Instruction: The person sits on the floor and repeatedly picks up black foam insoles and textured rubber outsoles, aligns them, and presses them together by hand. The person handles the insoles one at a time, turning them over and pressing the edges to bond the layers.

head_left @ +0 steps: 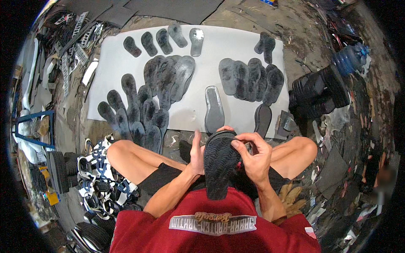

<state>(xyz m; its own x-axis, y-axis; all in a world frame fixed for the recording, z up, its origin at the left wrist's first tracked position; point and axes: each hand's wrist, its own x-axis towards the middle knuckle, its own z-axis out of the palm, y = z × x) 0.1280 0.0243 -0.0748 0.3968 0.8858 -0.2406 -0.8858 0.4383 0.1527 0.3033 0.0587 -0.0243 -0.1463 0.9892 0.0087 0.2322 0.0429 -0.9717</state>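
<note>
A black sandal sole [219, 162] stands tilted in front of my chest, its wavy tread turned up. My left hand [197, 158] supports its left edge, thumb raised, with most of its fingers hidden behind the sole. At the upper right edge my right hand [255, 156] pinches the sole between thumb and fingers. Just beyond lies a grey sole piece with a pale, shiny rim [214, 110] on the white sheet [192, 120]. Another dark sole [263, 120] rests at the sheet's near edge, to the right.
Overlapping dark soles [164, 78] spread over the sheet's left side, with another cluster [252, 80] at right. White-and-navy sandal straps [103, 181] pile by my left knee. Stacked black footwear [320, 92] and a blue plastic bottle [350, 58] stand right. Scraps litter the floor.
</note>
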